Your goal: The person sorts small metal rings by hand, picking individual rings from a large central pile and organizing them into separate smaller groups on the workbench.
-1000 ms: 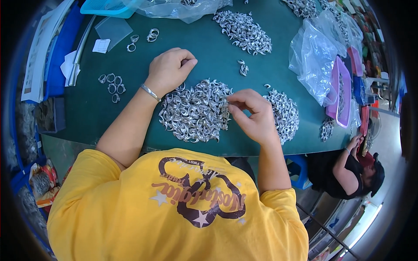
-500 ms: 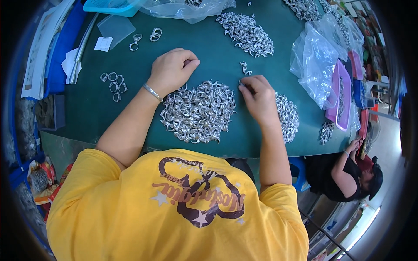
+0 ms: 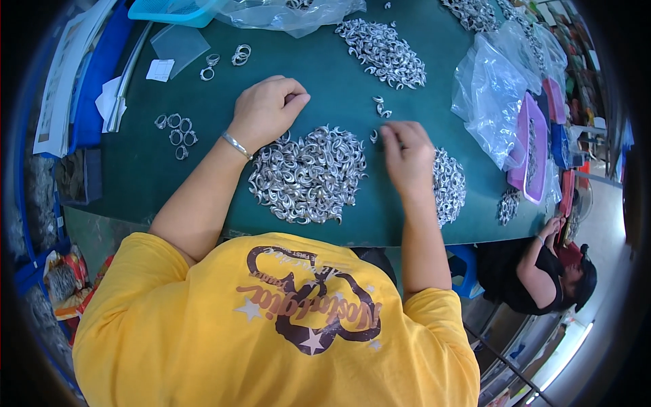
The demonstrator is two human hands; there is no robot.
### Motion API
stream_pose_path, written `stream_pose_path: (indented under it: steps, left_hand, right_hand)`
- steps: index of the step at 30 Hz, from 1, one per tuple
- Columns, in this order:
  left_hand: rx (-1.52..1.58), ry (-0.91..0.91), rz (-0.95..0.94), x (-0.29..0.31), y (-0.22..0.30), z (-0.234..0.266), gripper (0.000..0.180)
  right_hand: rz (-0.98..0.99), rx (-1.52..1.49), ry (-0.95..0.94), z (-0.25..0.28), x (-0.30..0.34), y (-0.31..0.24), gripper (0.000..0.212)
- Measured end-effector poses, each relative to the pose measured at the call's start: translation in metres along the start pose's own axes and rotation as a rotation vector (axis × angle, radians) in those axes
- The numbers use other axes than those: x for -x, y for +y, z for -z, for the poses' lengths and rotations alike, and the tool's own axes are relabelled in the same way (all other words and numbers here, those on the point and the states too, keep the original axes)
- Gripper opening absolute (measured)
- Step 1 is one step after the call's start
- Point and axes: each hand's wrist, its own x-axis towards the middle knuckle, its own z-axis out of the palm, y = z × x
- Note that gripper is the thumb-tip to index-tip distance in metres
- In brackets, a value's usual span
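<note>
A dark green counter [image 3: 312,57] spread before the person, with a main heap [image 3: 308,178] of silver-coloured metal crescents near its close edge; clock directions ran from that heap, 12 being straight ahead. A crumpled clear plastic bag [image 3: 485,102] sprawled toward 2 o'clock. A lilac tray [image 3: 519,178] holding small metal pieces sat near 3 o'clock, well apart. A far heap [image 3: 383,53] of similar crescents lay at 1 o'clock. The left hand [image 3: 269,105], at 11 o'clock, was loosely curled near the main heap; whether it held anything could not be seen. The right hand [image 3: 408,154], near 3 o'clock, had its fingers bent downward, their grip impossible to judge. Just past it lay a smaller heap [image 3: 450,186] of crescents. A cluster of metal rings [image 3: 176,137] rested between 9 and 10 o'clock. Smallest was a loose crescent [image 3: 373,136] at 2 o'clock, just beside the right fingertips.
</note>
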Motion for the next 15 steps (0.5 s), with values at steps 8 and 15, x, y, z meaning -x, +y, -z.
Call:
stream_pose_path:
  steps: [8,15]
  left_hand:
    - [-0.009,-0.016,0.038,0.001,-0.002,0.005,0.016]
    - [-0.014,-0.026,0.024,-0.001,0.001,0.002,0.015]
  right_hand:
    - [-0.046,0.080,-0.048,0.014,0.011,-0.002,0.009]
    - [-0.143,0.171,-0.024,0.043,0.007,0.014,0.006]
